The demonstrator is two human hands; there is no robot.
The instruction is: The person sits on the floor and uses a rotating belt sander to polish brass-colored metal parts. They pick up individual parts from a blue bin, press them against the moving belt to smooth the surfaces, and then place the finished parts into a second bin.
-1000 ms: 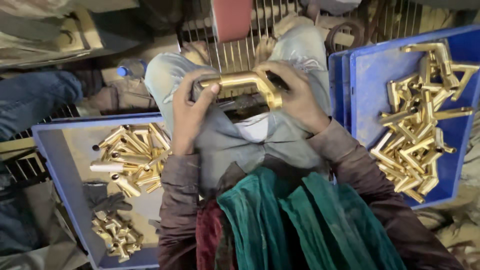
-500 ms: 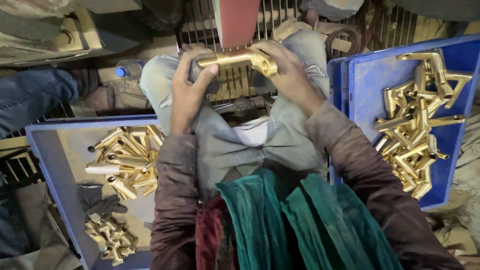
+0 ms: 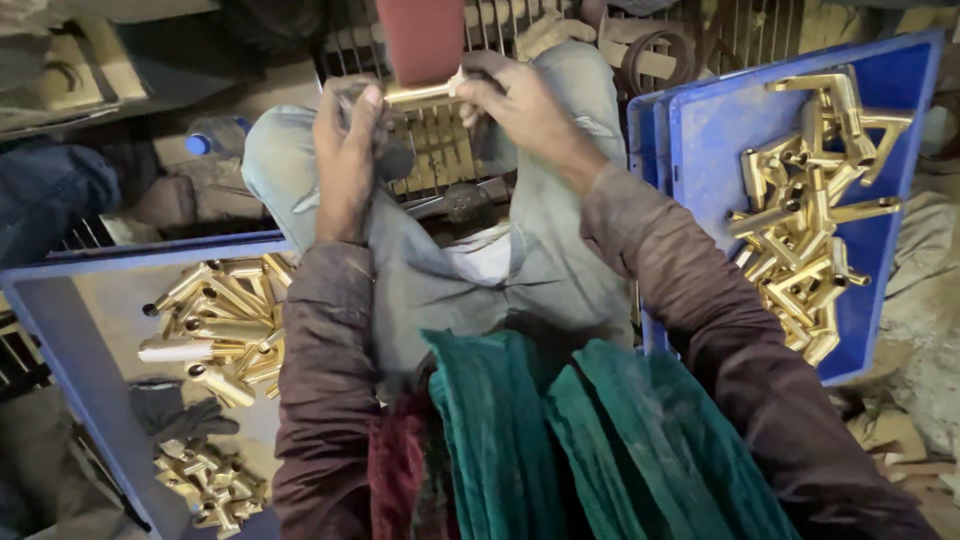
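Fingers of left hand (image 3: 345, 160) and right hand (image 3: 520, 105) pinching opposite ends of brass fitting (image 3: 422, 95), pressed against red sanding belt (image 3: 425, 38). Blue trays of brass fittings: left (image 3: 75, 340), right (image 3: 900, 170).

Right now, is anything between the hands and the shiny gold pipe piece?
No. Both hands already hold the brass fitting: the left hand grips its left end and the right hand its right end. Nothing visible sits between them. The fitting lies against the reddish-brown belt; whether they touch is hard to tell.
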